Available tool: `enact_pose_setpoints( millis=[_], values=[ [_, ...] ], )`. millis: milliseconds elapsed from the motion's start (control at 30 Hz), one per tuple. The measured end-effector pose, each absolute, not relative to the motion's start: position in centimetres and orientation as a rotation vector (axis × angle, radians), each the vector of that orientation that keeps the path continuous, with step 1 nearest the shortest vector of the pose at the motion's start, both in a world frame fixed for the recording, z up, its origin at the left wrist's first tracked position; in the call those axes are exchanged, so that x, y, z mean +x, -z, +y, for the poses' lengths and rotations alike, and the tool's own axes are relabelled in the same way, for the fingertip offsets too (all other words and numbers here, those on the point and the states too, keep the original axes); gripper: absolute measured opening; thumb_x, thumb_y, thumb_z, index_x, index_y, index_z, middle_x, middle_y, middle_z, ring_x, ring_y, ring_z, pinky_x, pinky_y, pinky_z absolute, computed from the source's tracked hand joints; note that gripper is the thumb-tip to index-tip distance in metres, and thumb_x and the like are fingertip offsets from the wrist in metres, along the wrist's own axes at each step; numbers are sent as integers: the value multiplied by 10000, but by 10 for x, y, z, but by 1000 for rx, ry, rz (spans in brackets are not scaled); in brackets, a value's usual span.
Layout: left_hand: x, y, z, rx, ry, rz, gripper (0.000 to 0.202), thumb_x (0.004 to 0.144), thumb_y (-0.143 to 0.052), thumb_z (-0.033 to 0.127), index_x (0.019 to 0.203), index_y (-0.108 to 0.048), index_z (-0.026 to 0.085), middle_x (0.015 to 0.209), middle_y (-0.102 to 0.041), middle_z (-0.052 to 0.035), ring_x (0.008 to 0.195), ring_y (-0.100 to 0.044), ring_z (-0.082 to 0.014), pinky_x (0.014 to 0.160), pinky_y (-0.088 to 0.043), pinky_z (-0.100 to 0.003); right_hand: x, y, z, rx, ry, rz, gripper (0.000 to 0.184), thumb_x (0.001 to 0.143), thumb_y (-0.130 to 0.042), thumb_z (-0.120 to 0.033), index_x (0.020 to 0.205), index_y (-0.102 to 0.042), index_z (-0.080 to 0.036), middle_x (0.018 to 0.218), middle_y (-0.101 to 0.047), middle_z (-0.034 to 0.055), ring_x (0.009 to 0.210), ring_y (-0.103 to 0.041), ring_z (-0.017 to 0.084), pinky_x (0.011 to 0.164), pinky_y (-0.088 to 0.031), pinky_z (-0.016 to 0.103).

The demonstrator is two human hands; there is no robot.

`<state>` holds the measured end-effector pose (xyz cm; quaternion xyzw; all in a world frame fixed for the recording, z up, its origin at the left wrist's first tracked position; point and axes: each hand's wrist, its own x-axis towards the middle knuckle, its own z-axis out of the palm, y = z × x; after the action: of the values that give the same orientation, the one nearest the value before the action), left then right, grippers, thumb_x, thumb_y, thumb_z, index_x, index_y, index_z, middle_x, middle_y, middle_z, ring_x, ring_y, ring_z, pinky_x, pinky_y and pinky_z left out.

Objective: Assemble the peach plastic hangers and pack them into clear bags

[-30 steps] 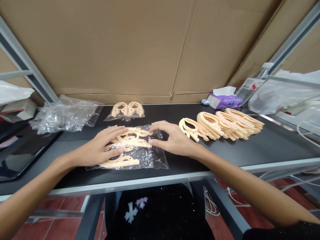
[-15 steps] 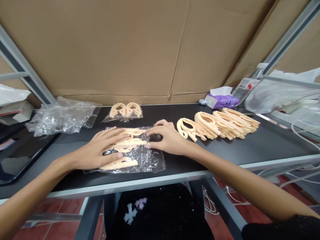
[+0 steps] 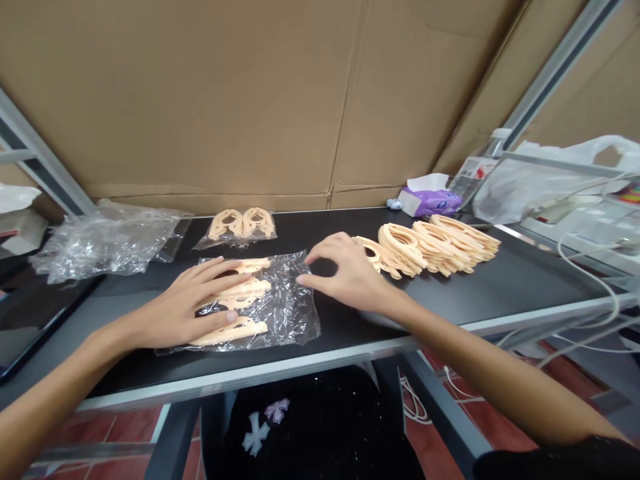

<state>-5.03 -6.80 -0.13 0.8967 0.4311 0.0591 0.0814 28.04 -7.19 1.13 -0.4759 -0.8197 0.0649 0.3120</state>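
Observation:
A clear plastic bag (image 3: 293, 313) lies flat on the dark tabletop with several beige plastic folding hangers (image 3: 245, 293) inside. My left hand (image 3: 187, 303) rests on top of the bag's left part, fingers spread across the hangers and hiding some of them. By the bag's right edge is my right hand (image 3: 350, 270), its thumb and forefinger apart and nothing between them. Its other fingers are partly hidden. Just beyond it, a row of stacked loose folding hangers (image 3: 425, 243) lies to the right.
A bagged pair of folding hangers (image 3: 243, 225) lies near the cardboard wall (image 3: 210, 100). Crumpled clear bags (image 3: 107, 237) are heaped at the left, beside a dark glossy tray-like object (image 3: 45, 327). At the back right stand a purple tissue pack (image 3: 433, 200) and a plastic bottle (image 3: 477, 170).
My right hand has let go of the bag's right edge and moved slightly right, off it. My left hand stays on the bag. The whole view has shifted a little.

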Motion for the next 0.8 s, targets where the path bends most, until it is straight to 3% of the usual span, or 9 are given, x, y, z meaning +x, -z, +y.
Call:
enact_pose_setpoints(
  millis=[133, 267, 433, 600, 700, 800],
  values=[
    [-49, 0, -69, 2670, -180, 1297, 706, 951, -500, 737, 1589, -397, 452, 1721, -292, 34, 1587, -209, -410, 1264, -222, -640, 325, -4, -89, -1443, 269, -2153, 304, 942, -657, -471, 1031, -764, -200, 1202, -758, 129, 1176, -597, 356, 1047, -383, 538],
    [-50, 0, -69, 2672, -171, 1294, 701, 959, -496, 726, 1595, -387, 451, 1725, -283, 28, 1586, -209, -415, 1261, -216, -651, 345, 11, -96, -1660, 480, -2154, 430, 953, -598, -533, 1116, -757, -168, 1384, -663, 191, 1241, -569, 434, 1017, -422, 588],
    [-50, -1, -69, 2682, -164, 1284, 694, 965, -490, 715, 1598, -381, 451, 1723, -289, 29, 1589, -201, -411, 1262, -205, -659, 347, 21, -98, -1702, 463, -2133, 428, 988, -536, -517, 1159, -736, -180, 1298, -703, 175, 1181, -633, 395, 1006, -458, 561],
    [-50, 0, -69, 2659, -161, 1295, 699, 957, -484, 730, 1594, -386, 458, 1723, -287, 38, 1589, -199, -416, 1262, -193, -670, 348, 17, -105, -1694, 465, -2124, 317, 973, -575, -433, 1083, -737, -183, 1207, -752, 146, 1106, -670, 369, 961, -489, 533],
    [-52, 2, -67, 2662, -181, 1284, 698, 959, -491, 723, 1597, -374, 466, 1725, -279, 40, 1590, -199, -408, 1264, -189, -669, 350, 17, -107, -1719, 477, -2110, 354, 963, -585, -462, 1136, -716, -182, 1221, -750, 144, 1140, -662, 382, 964, -500, 533],
    [-52, 2, -67, 2665, -179, 1273, 703, 960, -489, 722, 1602, -365, 464, 1726, -278, 35, 1588, -208, -405, 1262, -194, -671, 351, 18, -108, -1777, 448, -2095, 394, 974, -551, -502, 1183, -695, -200, 1245, -741, 137, 1086, -696, 372, 862, -542, 505]
  ],
)
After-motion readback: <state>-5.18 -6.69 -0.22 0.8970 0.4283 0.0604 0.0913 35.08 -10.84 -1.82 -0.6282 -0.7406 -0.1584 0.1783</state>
